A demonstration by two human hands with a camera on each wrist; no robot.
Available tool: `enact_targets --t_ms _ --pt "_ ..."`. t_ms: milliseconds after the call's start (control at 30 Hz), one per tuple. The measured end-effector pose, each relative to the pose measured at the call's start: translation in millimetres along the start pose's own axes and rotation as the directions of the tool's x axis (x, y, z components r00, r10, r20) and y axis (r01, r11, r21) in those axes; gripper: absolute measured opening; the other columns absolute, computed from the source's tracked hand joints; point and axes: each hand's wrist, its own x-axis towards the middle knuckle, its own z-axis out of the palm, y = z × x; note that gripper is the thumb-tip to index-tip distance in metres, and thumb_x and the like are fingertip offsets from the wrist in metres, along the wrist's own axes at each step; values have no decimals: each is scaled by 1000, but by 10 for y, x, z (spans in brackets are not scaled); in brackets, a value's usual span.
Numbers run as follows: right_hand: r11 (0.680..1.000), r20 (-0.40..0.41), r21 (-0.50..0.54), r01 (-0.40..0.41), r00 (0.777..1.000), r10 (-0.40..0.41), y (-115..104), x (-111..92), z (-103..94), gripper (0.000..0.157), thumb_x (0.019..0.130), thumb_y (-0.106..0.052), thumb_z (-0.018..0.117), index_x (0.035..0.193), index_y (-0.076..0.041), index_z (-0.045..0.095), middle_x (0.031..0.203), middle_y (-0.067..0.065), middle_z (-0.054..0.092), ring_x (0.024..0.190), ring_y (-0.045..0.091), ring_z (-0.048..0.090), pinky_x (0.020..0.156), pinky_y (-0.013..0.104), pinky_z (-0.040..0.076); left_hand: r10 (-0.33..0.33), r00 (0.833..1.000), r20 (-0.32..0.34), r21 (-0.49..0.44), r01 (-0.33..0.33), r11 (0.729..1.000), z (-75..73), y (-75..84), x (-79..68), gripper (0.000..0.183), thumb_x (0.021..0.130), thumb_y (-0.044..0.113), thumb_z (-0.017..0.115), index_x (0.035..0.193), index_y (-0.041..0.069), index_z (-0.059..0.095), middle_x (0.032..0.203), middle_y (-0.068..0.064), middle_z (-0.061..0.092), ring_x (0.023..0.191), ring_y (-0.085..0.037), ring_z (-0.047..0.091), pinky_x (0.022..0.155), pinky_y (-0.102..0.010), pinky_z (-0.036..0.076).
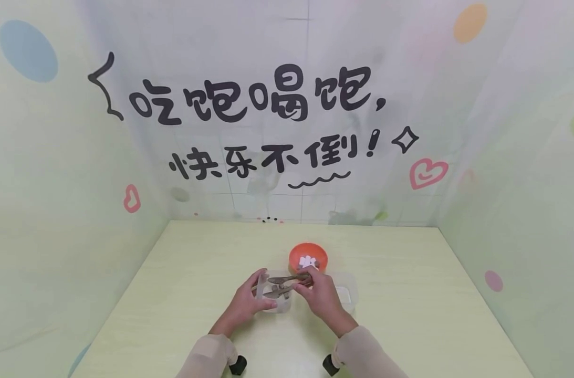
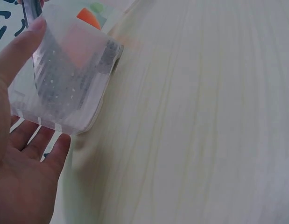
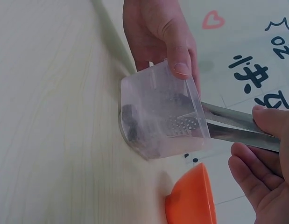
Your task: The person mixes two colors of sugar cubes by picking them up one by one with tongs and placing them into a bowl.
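Observation:
My left hand [image 1: 243,304] holds a clear plastic container [image 1: 283,303] by its sides, thumb near the rim. Several small brown pieces [image 1: 287,295] lie inside it, appearing as dark blocks through the cloudy wall in the right wrist view. Metal tongs [image 3: 237,135] with perforated ends reach down into this container, pinched between the thumb and fingers of my right hand [image 1: 323,295]. Their two arms stand a little apart. Just beyond the right hand is an orange bowl [image 1: 294,256] with white cubes [image 1: 308,261] and some brown pieces in it.
A second clear container [image 1: 353,295] stands to the right, partly behind my right wrist. Everything is on a pale wood-grain table [image 1: 197,262], with a printed curtain [image 1: 287,42] behind and at both sides.

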Motion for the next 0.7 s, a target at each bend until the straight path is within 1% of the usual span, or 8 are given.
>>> enact_targets --t_ms 200,267,433,600,700 --pt "1000 11 -16 9 1000 -9 7 17 7 27 84 -15 77 108 -10 64 92 -2 69 82 12 63 66 20 54 8 1000 -3 9 -8 1000 2 -6 6 95 72 17 88 150 11 34 149 -18 39 134 -38 39 106 -51 38" --pt "1000 16 -17 10 1000 -10 -3 27 0 27 84 -15 77 108 -9 64 91 -2 70 81 12 63 65 21 54 3 1000 -3 14 -3 1000 1 -5 10 95 72 18 88 150 12 34 149 -17 39 134 -37 39 106 -51 38" --pt "1000 34 -5 9 999 -9 -15 41 -17 26 84 -14 77 107 -7 65 90 -1 70 79 13 63 61 22 54 6 1000 6 11 -6 1000 -6 -5 12 96 72 20 88 151 10 33 149 -17 39 134 -38 39 106 -52 37" --pt "1000 43 -2 -8 999 8 -11 40 -12 29 85 -14 76 110 -7 65 92 -1 70 81 14 63 64 22 54 11 1000 8 11 -11 1000 -5 -3 14 96 73 20 87 151 9 33 149 -16 39 136 -37 37 107 -52 36" --pt "1000 45 -21 3 999 -3 -8 48 -7 27 85 -14 76 109 -8 66 91 -3 69 81 13 63 65 22 54 10 1000 7 13 -10 1000 -4 -2 17 96 73 20 87 151 9 33 149 -15 40 136 -36 37 107 -51 36"
